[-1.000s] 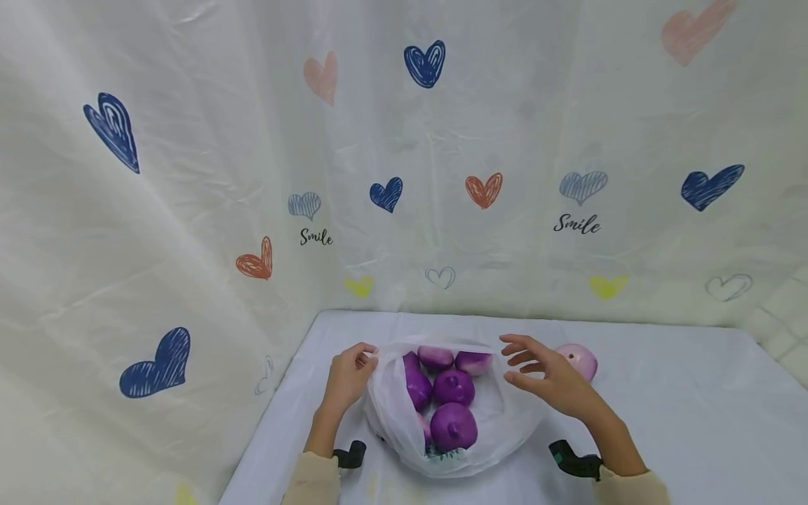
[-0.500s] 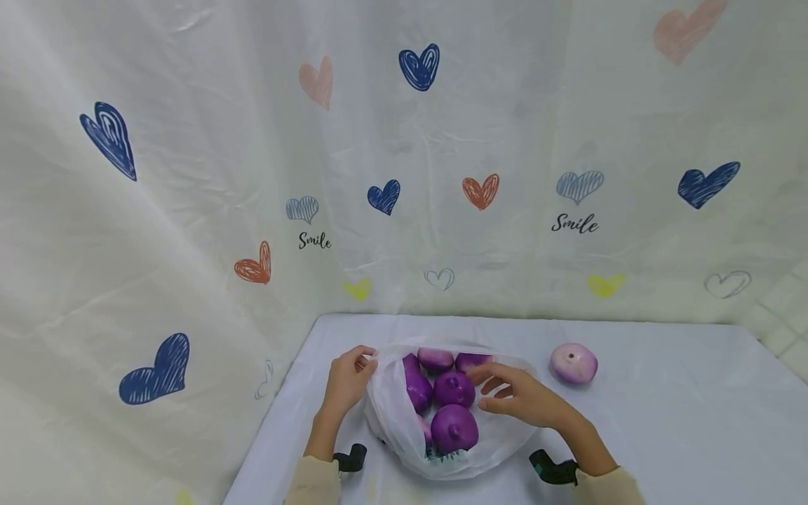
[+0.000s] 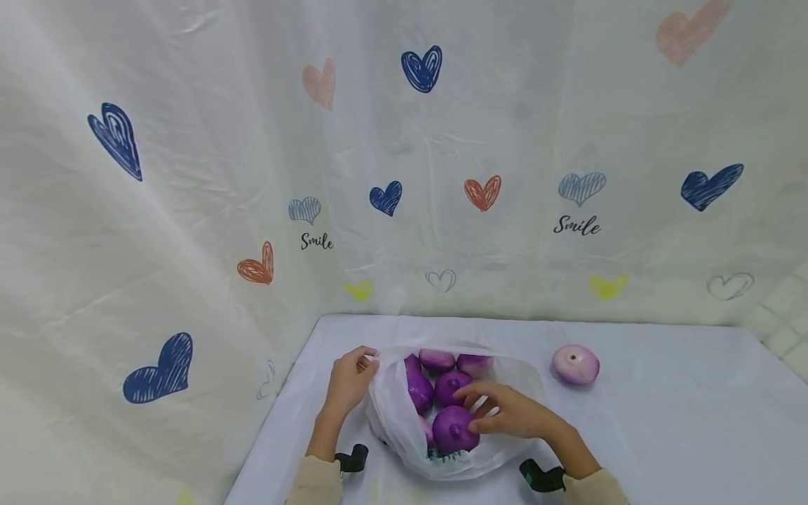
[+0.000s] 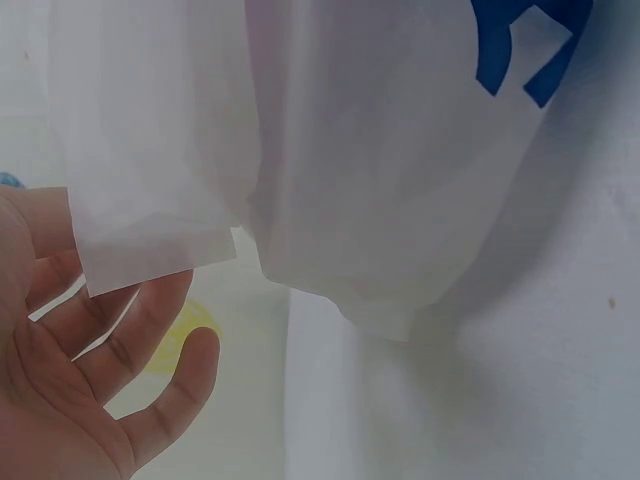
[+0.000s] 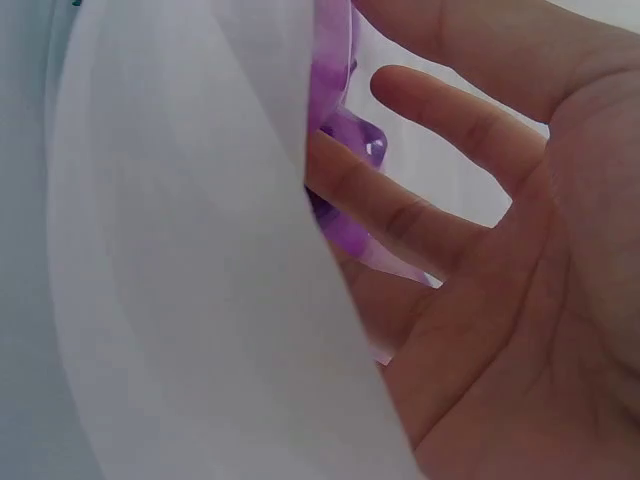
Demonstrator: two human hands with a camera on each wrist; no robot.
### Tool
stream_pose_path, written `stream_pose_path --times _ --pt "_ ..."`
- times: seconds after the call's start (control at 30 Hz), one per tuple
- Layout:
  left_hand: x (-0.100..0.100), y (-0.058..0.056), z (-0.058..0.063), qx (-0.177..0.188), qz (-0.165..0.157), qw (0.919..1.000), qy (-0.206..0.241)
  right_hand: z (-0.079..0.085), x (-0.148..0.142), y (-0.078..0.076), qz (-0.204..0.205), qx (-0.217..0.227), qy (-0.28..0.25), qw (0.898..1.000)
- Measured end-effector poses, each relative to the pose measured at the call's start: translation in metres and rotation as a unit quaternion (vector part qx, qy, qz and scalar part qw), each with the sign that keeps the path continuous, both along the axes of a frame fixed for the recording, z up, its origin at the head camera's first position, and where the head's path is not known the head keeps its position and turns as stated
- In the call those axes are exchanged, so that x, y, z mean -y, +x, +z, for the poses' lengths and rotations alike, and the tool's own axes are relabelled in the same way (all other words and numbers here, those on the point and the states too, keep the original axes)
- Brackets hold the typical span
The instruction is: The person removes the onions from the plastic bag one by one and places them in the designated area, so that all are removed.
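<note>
A white plastic bag (image 3: 505, 456) stands with its mouth spread, several purple onions inside it. My left hand (image 3: 349, 379) holds the bag's rim at its left side. In the left wrist view a flap of the bag (image 4: 150, 200) hides some fingertips. Inside the bag's mouth, my right hand (image 3: 511, 412) reaches in from the right, its fingers loosely bent and spread. Its fingertips overlap the right side of the front onion (image 3: 451, 431) and the onion behind it (image 3: 447, 386). The right wrist view has purple onion (image 5: 335, 80) partly hidden behind bag film.
One paler pink-purple onion (image 3: 576, 365) lies on the white-covered table (image 3: 682, 400), to the right of the bag. A white curtain with printed hearts (image 3: 524, 126) hangs behind and on the left side.
My right hand has moved left and down, from beside the lone onion to over the onions in the bag. My left hand keeps its place at the rim.
</note>
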State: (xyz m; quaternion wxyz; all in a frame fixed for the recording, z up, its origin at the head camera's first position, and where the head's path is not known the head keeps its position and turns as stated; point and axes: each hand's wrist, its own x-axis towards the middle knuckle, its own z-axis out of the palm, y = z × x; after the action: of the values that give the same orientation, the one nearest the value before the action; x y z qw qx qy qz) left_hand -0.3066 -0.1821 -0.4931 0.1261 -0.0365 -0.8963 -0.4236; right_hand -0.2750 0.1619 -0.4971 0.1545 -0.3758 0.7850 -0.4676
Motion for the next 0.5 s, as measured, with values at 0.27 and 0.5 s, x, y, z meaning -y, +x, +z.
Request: stream_pose_path --times 0.27,0.5 --pt "0.0001 -0.0009 -0.0022 0.002 -0.001 1.0 -0.001 -0.0023 0.005 0.0008 0.001 0.03 0.026 0.999" --pt "0.0002 -0.0009 -0.0029 0.005 -0.001 1.0 -0.001 -0.0058 0.0081 0.002 0.007 0.032 0.052 0.998"
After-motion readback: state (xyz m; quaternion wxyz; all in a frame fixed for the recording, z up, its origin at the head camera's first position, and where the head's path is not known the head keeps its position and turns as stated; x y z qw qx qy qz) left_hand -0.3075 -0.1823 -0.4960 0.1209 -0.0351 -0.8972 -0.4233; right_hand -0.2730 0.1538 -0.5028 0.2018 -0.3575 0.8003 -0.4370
